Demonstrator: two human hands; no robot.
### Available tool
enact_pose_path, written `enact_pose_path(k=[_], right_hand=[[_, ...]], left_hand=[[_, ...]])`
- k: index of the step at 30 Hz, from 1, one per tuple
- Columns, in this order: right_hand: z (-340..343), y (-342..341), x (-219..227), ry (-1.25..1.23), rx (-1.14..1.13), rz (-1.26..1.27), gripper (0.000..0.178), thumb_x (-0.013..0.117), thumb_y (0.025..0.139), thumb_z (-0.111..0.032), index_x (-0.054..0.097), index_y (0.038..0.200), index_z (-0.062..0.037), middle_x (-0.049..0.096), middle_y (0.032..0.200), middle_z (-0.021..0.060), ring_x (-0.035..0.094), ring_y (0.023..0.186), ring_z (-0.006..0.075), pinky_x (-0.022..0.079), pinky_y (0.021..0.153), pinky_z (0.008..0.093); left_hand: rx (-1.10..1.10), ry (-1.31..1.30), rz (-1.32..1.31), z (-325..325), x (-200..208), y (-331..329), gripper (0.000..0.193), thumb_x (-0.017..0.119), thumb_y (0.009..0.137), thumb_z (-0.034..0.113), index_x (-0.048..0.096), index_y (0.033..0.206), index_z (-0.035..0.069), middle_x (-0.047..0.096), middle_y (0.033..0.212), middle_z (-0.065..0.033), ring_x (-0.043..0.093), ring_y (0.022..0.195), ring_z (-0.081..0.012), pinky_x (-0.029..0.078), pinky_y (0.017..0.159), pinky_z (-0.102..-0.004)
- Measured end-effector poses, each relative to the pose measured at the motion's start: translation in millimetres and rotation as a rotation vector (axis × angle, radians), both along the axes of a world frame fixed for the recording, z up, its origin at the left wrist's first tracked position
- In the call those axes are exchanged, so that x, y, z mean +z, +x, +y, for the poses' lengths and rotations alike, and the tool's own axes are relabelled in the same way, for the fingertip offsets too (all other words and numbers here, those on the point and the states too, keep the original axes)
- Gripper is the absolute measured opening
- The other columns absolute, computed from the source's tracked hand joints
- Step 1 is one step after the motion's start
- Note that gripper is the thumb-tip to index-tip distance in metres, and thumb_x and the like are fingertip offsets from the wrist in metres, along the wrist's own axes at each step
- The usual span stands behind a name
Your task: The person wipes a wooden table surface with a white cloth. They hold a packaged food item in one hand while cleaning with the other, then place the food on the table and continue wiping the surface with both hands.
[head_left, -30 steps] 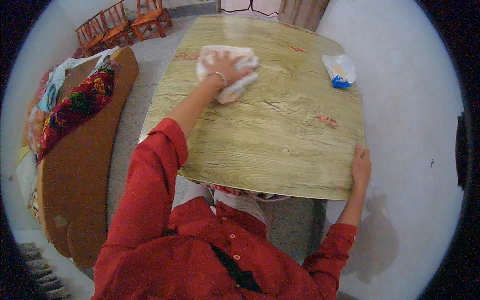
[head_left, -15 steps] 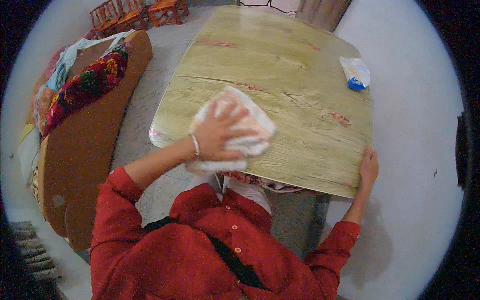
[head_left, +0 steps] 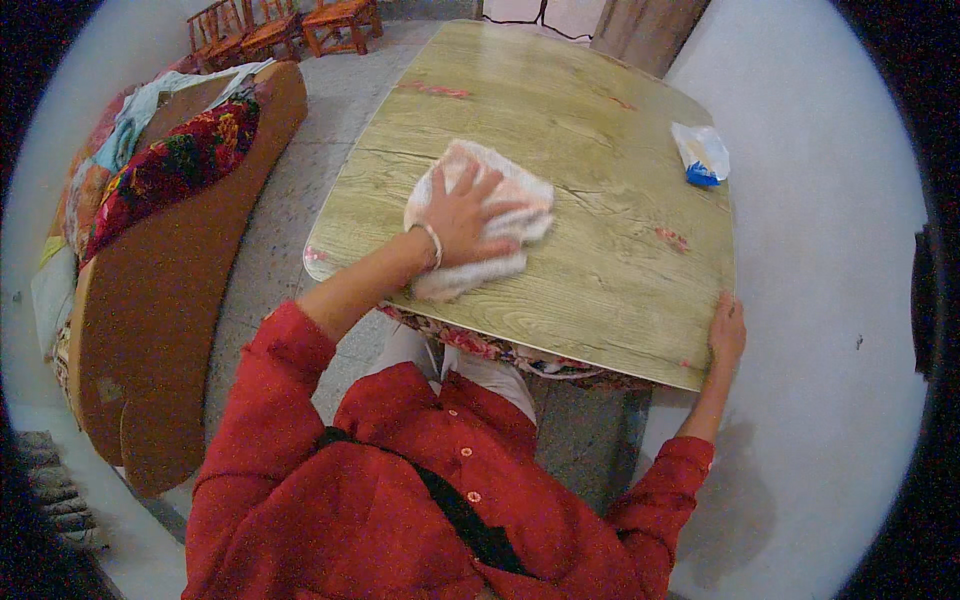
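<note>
Packet (head_left: 704,155), clear-to-white film with a blue end, takes up a patch of the surface (head_left: 570,290) near its far right edge, well apart from the cloth (head_left: 530,195). Wall (head_left: 820,200), pale and smooth, runs close along the right side and hems in that edge. Past the left edge there's a strip of grey floor (head_left: 325,120), then a long brown padded sofa (head_left: 170,300) with red floral fabric (head_left: 185,165) and pale cloths heaped on it. Orange-brown wooden chairs (head_left: 268,38) with slatted backs line up beyond, top left; a grey-brown curtain (head_left: 645,38) hangs past the far end. Surface has a green-yellow wood-grain print, reddish marks, a slight sheen, bowed sides and a rounded near-left corner. Patterned floral fabric (head_left: 475,342) bunches under the near edge. Cloth is white and peach, soft-looking, somewhat blurred, lying on the near-left part of the surface with a fold toward the near edge. Left hand (head_left: 465,220) is spread flat on top of it, fingers apart, palm down, pale bracelet (head_left: 432,247) at the wrist. Right hand (head_left: 728,330) is at the surface's near-right edge, fingers bent; can't tell how firmly it grips.
</note>
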State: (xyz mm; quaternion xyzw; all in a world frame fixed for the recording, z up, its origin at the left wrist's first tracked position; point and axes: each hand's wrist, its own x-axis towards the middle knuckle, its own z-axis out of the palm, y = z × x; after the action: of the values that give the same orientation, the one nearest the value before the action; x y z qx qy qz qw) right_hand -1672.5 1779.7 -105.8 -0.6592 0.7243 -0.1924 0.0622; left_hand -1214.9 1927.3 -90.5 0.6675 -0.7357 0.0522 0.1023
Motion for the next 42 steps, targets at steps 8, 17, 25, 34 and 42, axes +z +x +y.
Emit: enact_pose_path(k=[8, 17, 25, 34, 42], right_hand=[[13, 9, 18, 0.156, -0.106, 0.011, 0.066, 0.034, 0.087, -0.057, 0.045, 0.124, -0.0038, 0.052, 0.116, 0.025, 0.048, 0.108, 0.0409, 0.037, 0.09, 0.0449], [7, 19, 22, 0.117, -0.037, -0.055, 0.067, 0.033, 0.088, -0.056, 0.042, 0.127, -0.0031, 0.05, 0.119, 0.0252, 0.046, 0.112, 0.0407, 0.036, 0.092, 0.0439], [2, -4, -4, 0.0, -0.019, 0.043, 0.064, 0.033, 0.087, -0.056, 0.047, 0.121, -0.0042, 0.054, 0.113, 0.0252, 0.049, 0.107, 0.0417, 0.039, 0.087, 0.0458], [-7, 9, 12, 0.146, -0.01, -0.018, 0.065, 0.032, 0.088, -0.055, 0.043, 0.124, -0.0014, 0.052, 0.115, 0.0254, 0.049, 0.107, 0.042, 0.039, 0.089, 0.046], [3, 3, 2, 0.02, -0.058, 0.01, 0.057, 0.033, 0.088, -0.053, 0.051, 0.112, -0.0048, 0.057, 0.104, 0.0254, 0.052, 0.1, 0.0428, 0.04, 0.083, 0.0472]], left_hand=[[0.213, 0.029, 0.041, 35, 5, 79, 0.064, 0.048, 0.074, 0.066, 0.04, 0.13, 0.038, 0.027, 0.142, -0.0115, 0.015, 0.133, -0.0394, 0.009, 0.095, -0.0699], [0.174, 0.014, -0.033, -15, 2, 22, 0.064, 0.044, 0.074, 0.069, 0.038, 0.131, 0.039, 0.025, 0.143, -0.011, 0.016, 0.132, -0.0403, 0.009, 0.094, -0.0706], [0.032, -0.006, 0.004, 46, -1, 53, 0.063, 0.048, 0.074, 0.066, 0.04, 0.13, 0.039, 0.029, 0.141, -0.0131, 0.018, 0.131, -0.042, 0.008, 0.095, -0.0697], [0.151, -0.001, 0.027, -39, 8, -6, 0.066, 0.044, 0.073, 0.07, 0.04, 0.131, 0.038, 0.025, 0.143, -0.0118, 0.018, 0.131, -0.0417, 0.01, 0.094, -0.0711], [-0.2, 0.007, 0.054, 41, 10, -22, 0.062, 0.045, 0.075, 0.066, 0.04, 0.13, 0.038, 0.027, 0.142, -0.0114, 0.017, 0.132, -0.0396, 0.011, 0.094, -0.0706]])
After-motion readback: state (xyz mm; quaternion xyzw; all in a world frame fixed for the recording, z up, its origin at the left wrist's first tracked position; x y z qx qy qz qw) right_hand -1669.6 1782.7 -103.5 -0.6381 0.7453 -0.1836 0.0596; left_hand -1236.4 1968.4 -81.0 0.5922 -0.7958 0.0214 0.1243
